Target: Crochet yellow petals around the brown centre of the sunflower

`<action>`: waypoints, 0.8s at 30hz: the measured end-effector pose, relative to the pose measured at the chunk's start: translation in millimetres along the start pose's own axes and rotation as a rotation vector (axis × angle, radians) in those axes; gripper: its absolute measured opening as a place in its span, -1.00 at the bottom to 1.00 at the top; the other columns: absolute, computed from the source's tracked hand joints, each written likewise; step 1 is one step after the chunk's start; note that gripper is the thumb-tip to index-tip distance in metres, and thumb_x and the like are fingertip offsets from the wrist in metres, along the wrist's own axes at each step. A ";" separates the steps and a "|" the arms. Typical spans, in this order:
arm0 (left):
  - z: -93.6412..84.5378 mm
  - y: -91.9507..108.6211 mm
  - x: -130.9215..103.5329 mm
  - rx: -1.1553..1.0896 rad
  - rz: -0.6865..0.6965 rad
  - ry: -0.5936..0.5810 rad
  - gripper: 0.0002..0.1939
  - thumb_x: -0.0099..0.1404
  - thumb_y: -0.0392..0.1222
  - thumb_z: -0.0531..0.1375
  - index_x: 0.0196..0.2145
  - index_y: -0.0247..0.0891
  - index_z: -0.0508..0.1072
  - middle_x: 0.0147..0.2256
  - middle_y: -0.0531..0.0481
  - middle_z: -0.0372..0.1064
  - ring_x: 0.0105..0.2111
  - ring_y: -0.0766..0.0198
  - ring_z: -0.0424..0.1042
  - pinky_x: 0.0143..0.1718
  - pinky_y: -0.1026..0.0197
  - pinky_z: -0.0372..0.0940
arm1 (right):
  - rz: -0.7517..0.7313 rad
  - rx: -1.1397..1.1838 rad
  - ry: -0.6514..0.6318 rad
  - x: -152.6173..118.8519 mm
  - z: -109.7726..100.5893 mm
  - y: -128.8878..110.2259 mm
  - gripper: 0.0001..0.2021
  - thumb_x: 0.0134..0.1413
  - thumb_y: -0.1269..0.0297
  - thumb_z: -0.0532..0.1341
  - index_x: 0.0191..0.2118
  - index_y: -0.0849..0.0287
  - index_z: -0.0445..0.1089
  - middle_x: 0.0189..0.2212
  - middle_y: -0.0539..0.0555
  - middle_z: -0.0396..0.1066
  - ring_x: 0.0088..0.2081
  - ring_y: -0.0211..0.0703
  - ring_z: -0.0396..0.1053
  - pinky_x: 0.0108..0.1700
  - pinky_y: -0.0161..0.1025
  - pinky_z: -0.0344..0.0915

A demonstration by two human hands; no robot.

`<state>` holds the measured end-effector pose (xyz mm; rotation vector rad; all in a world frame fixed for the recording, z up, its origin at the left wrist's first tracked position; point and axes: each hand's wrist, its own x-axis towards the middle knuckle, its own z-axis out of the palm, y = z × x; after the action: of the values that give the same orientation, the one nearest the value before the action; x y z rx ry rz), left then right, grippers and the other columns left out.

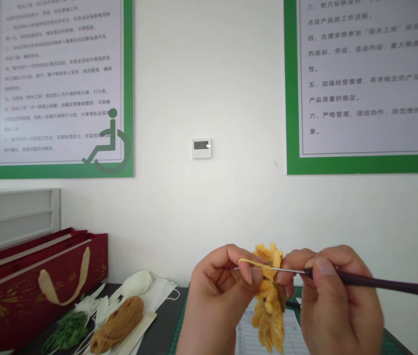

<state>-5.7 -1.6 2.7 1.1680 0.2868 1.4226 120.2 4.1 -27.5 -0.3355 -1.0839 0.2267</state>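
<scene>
A yellow crocheted piece (pixel 270 301) with petal-like lobes hangs between my two hands above the table. My left hand (pixel 224 291) pinches its left side, and a strand of yellow yarn (pixel 248 261) loops over the fingers. My right hand (pixel 336 296) is closed around the dark handle of a crochet hook (pixel 379 282), and its fingers also touch the right edge of the piece. The hook's thin metal shaft points left and crosses the yellow piece near my left fingertips.
Red gift bags (pixel 68 276) stand at the left. Beside them lie a brown yarn skein (pixel 118 323), green yarn (pixel 66 331) and white yarn (pixel 137 285). Under my hands are a printed sheet (pixel 246 335) and a green cutting mat (pixel 394 345). Behind is a wall with posters.
</scene>
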 end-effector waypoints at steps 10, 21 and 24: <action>-2.5 -4.8 1.2 -0.016 0.020 -0.017 -0.64 0.11 -0.35 0.46 -0.59 -0.25 0.33 -0.40 -0.03 0.51 -0.34 0.23 0.42 -0.28 0.23 0.34 | 0.055 0.000 0.008 -1.3 0.8 0.1 -0.80 0.41 0.27 0.12 -0.33 0.09 0.31 -0.51 -0.02 0.45 -0.48 -0.25 0.40 -0.47 -0.33 0.36; -6.2 -4.1 3.2 -0.037 0.006 -0.071 -0.61 0.18 -0.38 0.42 -0.49 -0.21 0.23 -0.36 -0.02 0.55 -0.35 0.24 0.46 -0.26 0.18 0.35 | 0.211 0.051 -0.069 1.9 -5.5 4.2 -0.75 0.38 0.21 0.18 -0.38 0.09 0.28 -0.53 -0.04 0.37 -0.52 -0.30 0.27 -0.50 -0.39 0.31; -6.1 -3.7 3.0 -0.013 0.025 -0.057 -0.61 0.18 -0.37 0.42 -0.49 -0.20 0.24 -0.35 -0.04 0.57 -0.35 0.21 0.47 -0.25 0.16 0.35 | 0.214 0.099 -0.156 4.3 -7.4 6.7 -0.77 0.37 0.24 0.19 -0.38 0.10 0.28 -0.52 -0.05 0.36 -0.51 -0.32 0.28 -0.47 -0.41 0.32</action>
<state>-7.5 4.6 -1.5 1.2035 0.2233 1.4088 128.6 10.6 -29.6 -0.3493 -1.1860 0.5024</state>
